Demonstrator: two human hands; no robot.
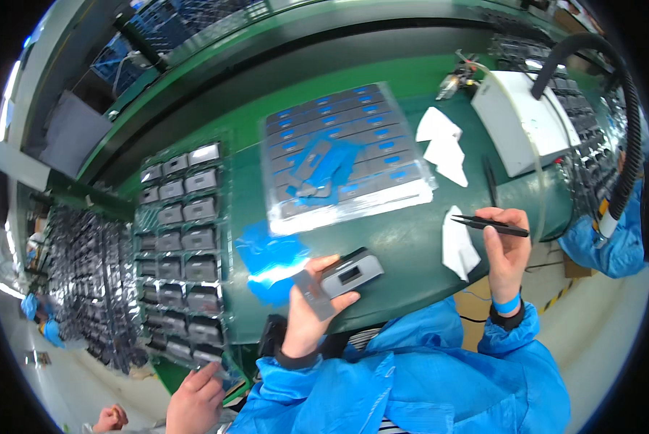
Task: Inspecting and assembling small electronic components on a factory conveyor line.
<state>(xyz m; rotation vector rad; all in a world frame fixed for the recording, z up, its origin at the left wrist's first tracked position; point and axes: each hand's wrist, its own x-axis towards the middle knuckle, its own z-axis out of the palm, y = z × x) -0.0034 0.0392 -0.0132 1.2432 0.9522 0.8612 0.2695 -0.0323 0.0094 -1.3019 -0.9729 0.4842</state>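
Note:
My left hand (307, 315) is closed on a small grey rectangular device (352, 273) with a dark window in its face, held over the table's near edge. A flat dark grey plate (313, 295) lies across the same palm, beside the device. Off to the right, my right hand (507, 251) pinches black tweezers (492, 226), their tips pointing left above a white wipe (458, 246). A blue band circles that wrist. Left of the device, a crumpled sheet of shiny blue film (272, 260) rests on the green table (389, 253).
A clear-edged tray (418, 194) of grey plates with blue tabs stands mid-table, loose pieces on top. Trays of grey devices (199, 210) line the left. At right are a white box (516, 123), a black hose (632, 130) and more wipes (443, 148). Another person's hand (196, 401) is lower left.

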